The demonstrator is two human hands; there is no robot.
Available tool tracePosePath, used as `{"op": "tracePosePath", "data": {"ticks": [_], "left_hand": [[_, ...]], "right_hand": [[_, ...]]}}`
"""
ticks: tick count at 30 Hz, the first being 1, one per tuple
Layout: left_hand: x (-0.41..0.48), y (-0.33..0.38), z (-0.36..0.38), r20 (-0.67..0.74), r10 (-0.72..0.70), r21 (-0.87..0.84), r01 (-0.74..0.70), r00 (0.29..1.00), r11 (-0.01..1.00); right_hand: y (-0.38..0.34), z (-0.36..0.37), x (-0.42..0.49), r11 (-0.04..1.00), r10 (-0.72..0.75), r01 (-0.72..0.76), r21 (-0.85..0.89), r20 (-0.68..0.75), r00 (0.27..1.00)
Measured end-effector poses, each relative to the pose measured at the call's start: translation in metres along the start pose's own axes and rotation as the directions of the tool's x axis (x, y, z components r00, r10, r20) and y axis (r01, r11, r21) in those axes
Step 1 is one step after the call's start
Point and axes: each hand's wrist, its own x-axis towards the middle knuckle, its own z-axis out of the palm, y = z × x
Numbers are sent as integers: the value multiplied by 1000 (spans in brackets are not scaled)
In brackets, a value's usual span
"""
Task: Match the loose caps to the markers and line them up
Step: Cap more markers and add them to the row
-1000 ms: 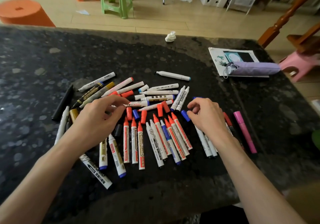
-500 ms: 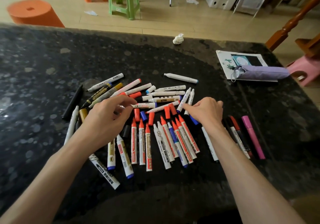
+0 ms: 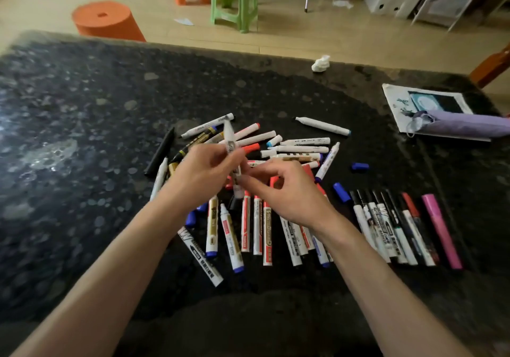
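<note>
Now my left grip (image 3: 204, 174) holds a white marker (image 3: 229, 138), tilted up above the pile of markers (image 3: 300, 149) on the desk (image 3: 82, 136). My right grip (image 3: 287, 191) pinches at its lower end; blur hides whether a cap is there. Best to check the colour, line the cap up straight and press until it seats.

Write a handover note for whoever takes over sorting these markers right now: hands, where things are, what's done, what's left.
Left hand: grips a white marker above the pile.
Right hand: fingertips at that marker's lower end; blur hides whether they pinch a cap.
Done: a row of markers lined up at right, ending with the pink marker.
Left: the pile and two loose blue caps to match and line up.
</note>
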Motion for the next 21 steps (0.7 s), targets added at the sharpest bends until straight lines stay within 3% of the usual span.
{"op": "tracePosePath", "data": {"ticks": [3,5,7,11,15,19,21], "left_hand": [[3,-1,-17,-157,-65,-66,56,985,996],[3,-6,-27,-182,-49,59,61,982,996],[4,-13,-34,-147,-25,196,54,989,979],[3,-19,-52,-7,-48,333,48,999,942],[-1,-19,-77,45,-38,371,19,998,929],[-7,-20,-92,100,-51,352,13,994,936],[-9,-22,-95,141,-81,355,26,987,935]], "right_hand": [[8,6,9,984,-9,1,-180,-39,999],[12,16,11,910,-29,16,-414,-25,999],[12,28,10,840,-72,81,-536,36,997],[11,36,11,783,-117,154,-603,101,988],[10,37,14,758,-97,173,-629,153,983],[11,39,13,734,-164,202,-648,120,979],[12,35,12,772,-181,168,-614,42,983]]}}
